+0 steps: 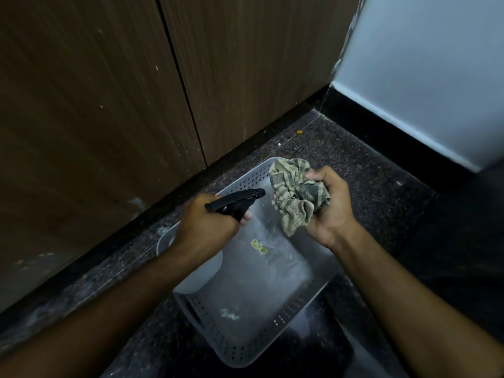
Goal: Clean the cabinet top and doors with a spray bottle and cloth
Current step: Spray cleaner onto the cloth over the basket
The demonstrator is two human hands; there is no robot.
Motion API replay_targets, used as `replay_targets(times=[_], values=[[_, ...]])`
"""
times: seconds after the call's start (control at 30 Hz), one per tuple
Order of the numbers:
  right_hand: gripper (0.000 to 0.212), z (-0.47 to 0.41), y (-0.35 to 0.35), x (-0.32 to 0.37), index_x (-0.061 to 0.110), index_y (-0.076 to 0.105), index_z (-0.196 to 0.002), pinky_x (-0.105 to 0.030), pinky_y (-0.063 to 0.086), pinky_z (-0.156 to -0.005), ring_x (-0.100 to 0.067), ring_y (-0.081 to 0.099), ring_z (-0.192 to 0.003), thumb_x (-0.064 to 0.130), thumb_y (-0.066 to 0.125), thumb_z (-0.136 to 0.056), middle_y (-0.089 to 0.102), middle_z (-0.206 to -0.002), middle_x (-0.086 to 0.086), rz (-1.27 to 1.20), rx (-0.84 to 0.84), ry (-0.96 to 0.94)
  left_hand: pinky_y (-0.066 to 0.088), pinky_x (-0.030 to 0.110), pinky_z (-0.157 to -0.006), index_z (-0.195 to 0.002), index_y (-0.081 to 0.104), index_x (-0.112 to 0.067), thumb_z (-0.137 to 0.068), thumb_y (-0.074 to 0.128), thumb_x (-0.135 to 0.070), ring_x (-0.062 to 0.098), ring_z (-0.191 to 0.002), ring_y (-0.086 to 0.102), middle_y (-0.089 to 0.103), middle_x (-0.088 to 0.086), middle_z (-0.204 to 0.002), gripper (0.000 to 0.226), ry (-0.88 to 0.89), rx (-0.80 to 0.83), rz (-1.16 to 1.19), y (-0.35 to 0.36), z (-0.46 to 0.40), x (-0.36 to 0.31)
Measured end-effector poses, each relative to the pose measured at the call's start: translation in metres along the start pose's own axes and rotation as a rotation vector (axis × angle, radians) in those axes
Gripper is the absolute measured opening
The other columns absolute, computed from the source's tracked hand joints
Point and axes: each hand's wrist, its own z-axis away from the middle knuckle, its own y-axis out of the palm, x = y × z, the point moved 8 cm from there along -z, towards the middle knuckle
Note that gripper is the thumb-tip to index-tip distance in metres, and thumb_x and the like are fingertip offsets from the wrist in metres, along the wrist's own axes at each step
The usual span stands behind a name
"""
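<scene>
My left hand [207,225] grips a spray bottle [234,203] by its black trigger head, a finger on the trigger; its pale body shows below my wrist. The nozzle points right, at a crumpled, striped beige-green cloth [296,193] bunched in my right hand [327,208]. Both hands hover over a grey perforated plastic basket [245,334] on the floor. Brown wooden cabinet doors [109,105] fill the upper left, with a dark vertical gap between two of them and pale specks on their surface.
The basket sits on a dark speckled stone floor [354,165]. A black plinth [152,211] runs along the foot of the cabinet. A pale blue wall [425,72] with a black skirting stands at the right. A small sticker lies in the basket bottom.
</scene>
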Motion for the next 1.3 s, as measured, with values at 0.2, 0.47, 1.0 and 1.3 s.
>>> replay_targets(times=[0.2, 0.47, 1.0, 1.3], values=[[0.039, -0.001, -0.004, 0.002, 0.0, 0.064, -0.108, -0.039, 0.05, -0.073, -0.026, 0.059, -0.077, 0.022, 0.042, -0.084, 0.062, -0.092, -0.018, 0.023, -0.011, -0.001, 0.044, 0.018, -0.056, -0.071, 0.076, -0.013, -0.071, 0.053, 0.015, 0.004, -0.06, 0.065, 0.073, 0.002, -0.069, 0.037, 0.008, 0.037, -0.035, 0.001, 0.002, -0.008], [0.041, -0.005, -0.015, 0.008, 0.001, 0.063, -0.11, -0.038, 0.048, -0.072, -0.025, 0.058, -0.076, 0.025, 0.047, -0.081, 0.06, -0.091, -0.017, 0.049, -0.046, -0.037, 0.047, 0.04, -0.051, -0.063, 0.074, -0.026, -0.074, 0.059, 0.004, 0.035, -0.066, 0.065, 0.07, 0.007, -0.064, 0.035, 0.099, 0.098, -0.207, 0.008, 0.011, -0.018], [0.051, -0.001, -0.009, -0.009, -0.001, 0.06, -0.121, -0.036, 0.049, -0.067, -0.024, 0.059, -0.075, 0.025, 0.047, -0.079, 0.063, -0.091, -0.017, 0.133, -0.039, 0.017, 0.052, 0.046, -0.054, -0.062, 0.074, -0.026, -0.071, 0.06, -0.001, 0.034, -0.064, 0.065, 0.069, 0.008, -0.062, 0.03, 0.097, -0.055, -0.218, -0.007, 0.003, -0.027], [0.041, -0.005, -0.015, 0.0, 0.001, 0.064, -0.111, -0.035, 0.05, -0.069, -0.024, 0.061, -0.077, 0.025, 0.048, -0.082, 0.061, -0.095, -0.016, 0.074, -0.099, -0.028, 0.045, 0.025, -0.045, -0.061, 0.074, -0.025, -0.075, 0.063, -0.002, 0.014, -0.049, 0.06, 0.069, 0.002, -0.06, 0.028, 0.065, 0.039, -0.251, 0.002, 0.014, -0.017]])
